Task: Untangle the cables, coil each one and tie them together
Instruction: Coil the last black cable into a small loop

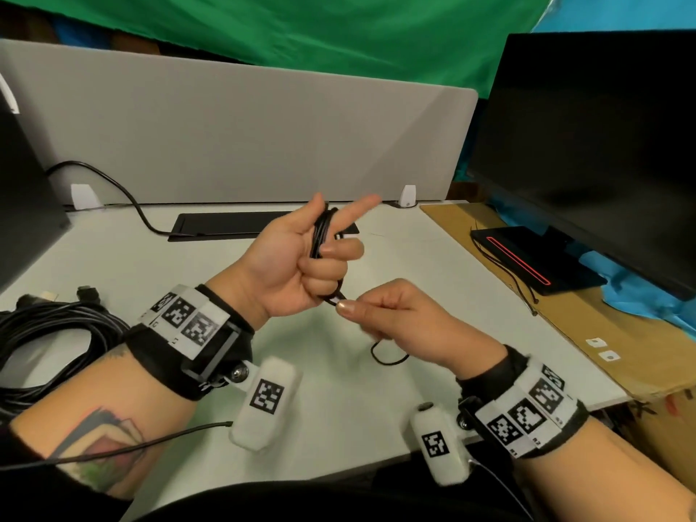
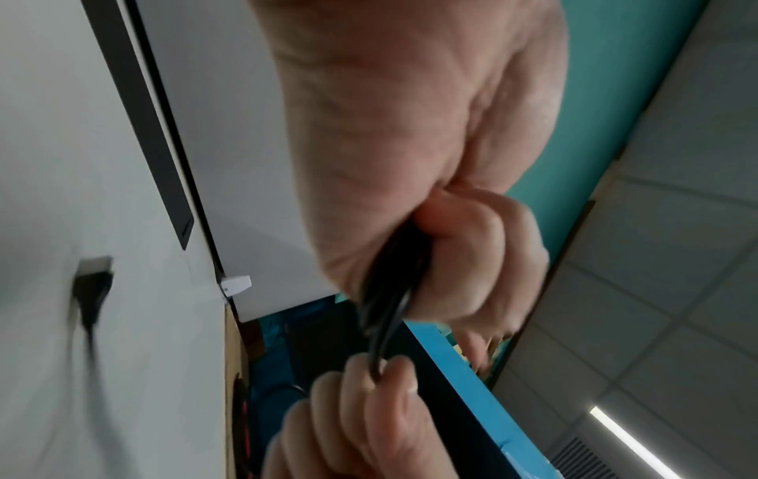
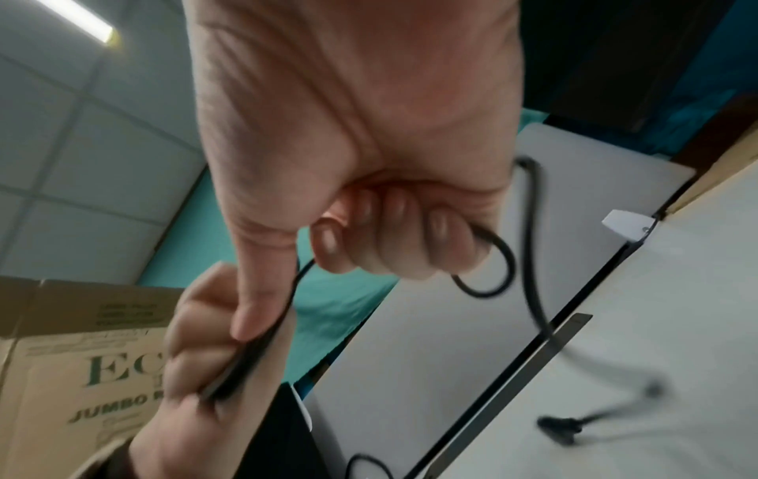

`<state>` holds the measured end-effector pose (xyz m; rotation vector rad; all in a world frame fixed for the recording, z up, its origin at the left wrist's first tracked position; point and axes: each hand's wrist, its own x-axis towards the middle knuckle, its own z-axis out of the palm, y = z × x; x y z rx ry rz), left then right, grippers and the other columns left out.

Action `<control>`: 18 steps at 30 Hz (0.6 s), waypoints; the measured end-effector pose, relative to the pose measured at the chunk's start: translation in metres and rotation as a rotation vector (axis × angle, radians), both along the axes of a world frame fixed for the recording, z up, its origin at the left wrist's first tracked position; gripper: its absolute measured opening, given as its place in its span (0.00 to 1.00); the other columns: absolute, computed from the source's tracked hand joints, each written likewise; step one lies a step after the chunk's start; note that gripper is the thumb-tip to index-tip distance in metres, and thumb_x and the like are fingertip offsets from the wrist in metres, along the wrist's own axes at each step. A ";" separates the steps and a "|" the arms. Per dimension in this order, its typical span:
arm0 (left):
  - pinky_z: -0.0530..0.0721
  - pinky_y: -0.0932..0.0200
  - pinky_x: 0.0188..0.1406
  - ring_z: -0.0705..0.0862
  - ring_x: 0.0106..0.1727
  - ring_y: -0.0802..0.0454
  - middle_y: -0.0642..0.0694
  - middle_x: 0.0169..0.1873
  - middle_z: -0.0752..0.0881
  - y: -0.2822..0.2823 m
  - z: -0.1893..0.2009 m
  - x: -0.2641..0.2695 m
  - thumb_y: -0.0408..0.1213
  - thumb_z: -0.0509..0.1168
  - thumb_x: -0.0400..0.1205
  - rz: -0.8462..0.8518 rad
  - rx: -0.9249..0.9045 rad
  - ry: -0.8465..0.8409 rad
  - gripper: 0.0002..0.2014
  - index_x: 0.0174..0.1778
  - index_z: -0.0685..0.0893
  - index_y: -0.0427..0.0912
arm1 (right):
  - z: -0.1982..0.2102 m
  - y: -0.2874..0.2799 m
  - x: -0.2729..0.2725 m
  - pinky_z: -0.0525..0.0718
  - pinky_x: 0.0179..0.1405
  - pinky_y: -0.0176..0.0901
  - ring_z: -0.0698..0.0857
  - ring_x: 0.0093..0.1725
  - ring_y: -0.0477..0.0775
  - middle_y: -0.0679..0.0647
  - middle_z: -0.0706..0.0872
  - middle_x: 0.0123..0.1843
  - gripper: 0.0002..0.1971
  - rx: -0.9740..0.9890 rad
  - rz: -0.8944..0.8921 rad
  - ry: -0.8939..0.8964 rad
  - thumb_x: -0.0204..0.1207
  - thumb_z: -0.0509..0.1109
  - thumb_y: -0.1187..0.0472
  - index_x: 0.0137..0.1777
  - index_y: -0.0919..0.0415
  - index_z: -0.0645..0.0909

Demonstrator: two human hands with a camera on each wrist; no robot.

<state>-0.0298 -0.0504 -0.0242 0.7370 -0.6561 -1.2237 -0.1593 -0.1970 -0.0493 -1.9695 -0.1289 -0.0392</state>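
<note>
1. Black thin cable [image 1: 321,229] is wound in loops between the thumb and raised forefinger of the left hand [image 1: 301,265], whose other fingers curl over the loops, likely to keep the coil from springing apart.
2. Right hand [image 1: 395,318] pinches the cable's loose end just below the left fist, seemingly feeding another turn; spare slack [image 1: 388,356] droops beneath it.
3. Thick black cable bundle [image 1: 49,333] lies coiled at the left of the pale grey surface [image 1: 339,389].
4. Behind stand a grey divider panel [image 1: 244,137] and green cloth [image 1: 301,28]; a dark monitor [image 1: 595,145] sits at the right.
</note>
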 end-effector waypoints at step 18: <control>0.61 0.65 0.22 0.59 0.21 0.54 0.53 0.20 0.66 0.013 0.021 -0.015 0.61 0.43 0.90 -0.197 0.849 -0.983 0.30 0.61 0.89 0.53 | -0.010 -0.004 0.008 0.65 0.24 0.37 0.69 0.22 0.43 0.45 0.70 0.22 0.12 0.000 -0.324 0.008 0.78 0.69 0.71 0.34 0.61 0.73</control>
